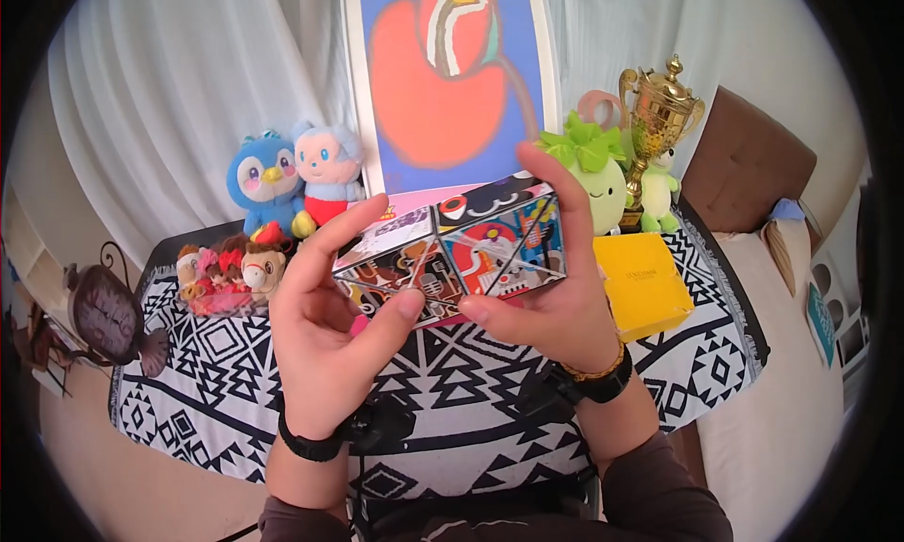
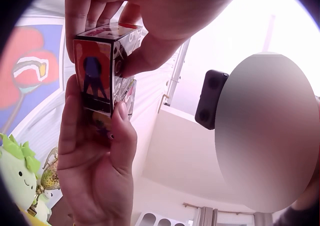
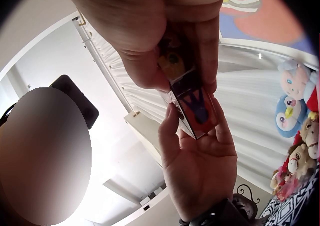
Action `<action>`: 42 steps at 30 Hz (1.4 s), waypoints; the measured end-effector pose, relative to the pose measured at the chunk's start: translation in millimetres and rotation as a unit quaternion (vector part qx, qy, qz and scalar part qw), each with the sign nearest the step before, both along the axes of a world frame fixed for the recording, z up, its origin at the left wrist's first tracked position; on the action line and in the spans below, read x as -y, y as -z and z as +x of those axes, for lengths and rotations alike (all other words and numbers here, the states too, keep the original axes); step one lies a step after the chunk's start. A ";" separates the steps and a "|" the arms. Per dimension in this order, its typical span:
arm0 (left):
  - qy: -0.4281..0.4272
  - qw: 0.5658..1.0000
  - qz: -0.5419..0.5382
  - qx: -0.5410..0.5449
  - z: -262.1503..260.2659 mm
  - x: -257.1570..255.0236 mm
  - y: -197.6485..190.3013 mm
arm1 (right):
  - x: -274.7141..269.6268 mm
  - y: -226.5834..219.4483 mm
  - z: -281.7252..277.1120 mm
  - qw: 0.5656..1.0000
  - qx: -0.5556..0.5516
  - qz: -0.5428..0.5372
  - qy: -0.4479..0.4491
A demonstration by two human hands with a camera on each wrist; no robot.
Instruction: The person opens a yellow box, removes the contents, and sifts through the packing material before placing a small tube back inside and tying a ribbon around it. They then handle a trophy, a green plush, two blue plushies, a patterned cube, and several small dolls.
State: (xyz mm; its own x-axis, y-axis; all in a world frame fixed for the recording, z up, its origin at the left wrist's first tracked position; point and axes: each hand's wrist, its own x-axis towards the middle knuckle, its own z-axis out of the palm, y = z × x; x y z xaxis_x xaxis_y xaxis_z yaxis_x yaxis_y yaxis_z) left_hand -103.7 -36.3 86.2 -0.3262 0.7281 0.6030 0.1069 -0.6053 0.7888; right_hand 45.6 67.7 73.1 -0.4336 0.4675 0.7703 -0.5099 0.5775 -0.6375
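Note:
A brightly printed block [image 1: 499, 245] with triangular patterns is held up over the patterned cloth, made of two box-like halves set side by side at a slight angle. The left hand [image 1: 330, 325] grips its left half, thumb on the near face and fingers behind and on top. Around the right half curls the right hand [image 1: 565, 307], thumb at the lower edge, a finger over the top corner. In the left wrist view the block [image 2: 95, 75] shows an orange end face with a dark figure; the right wrist view shows it partly hidden between both hands.
Behind stand blue plush toys [image 1: 273, 179], a painting [image 1: 443, 118], a green plush [image 1: 593, 179] and a gold trophy [image 1: 659, 118]. A yellow box [image 1: 645, 283] lies right on the cloth [image 1: 452, 391]; small plush figures [image 1: 231, 278] sit left. A pink item is partly hidden behind the block.

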 end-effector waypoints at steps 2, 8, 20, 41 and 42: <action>0.014 0.999 -0.039 0.015 -2.6 1.1 1.1 | 1.2 0.4 1.2 1.000 0.023 -0.013 -0.014; 0.054 0.986 -0.147 -0.052 -14.1 0.3 -0.5 | -4.3 -3.2 4.3 0.990 0.125 0.064 -0.016; 0.033 0.998 -0.048 0.024 3.0 -11.9 15.6 | -7.2 10.3 -5.3 0.962 0.061 -0.218 -0.153; -0.019 0.993 0.038 0.109 9.9 -18.1 30.3 | 10.9 14.2 -16.3 0.958 0.070 -0.237 -0.147; -0.023 0.996 0.038 0.075 10.2 -16.3 28.9 | 10.5 13.7 -15.6 0.961 0.076 -0.224 -0.141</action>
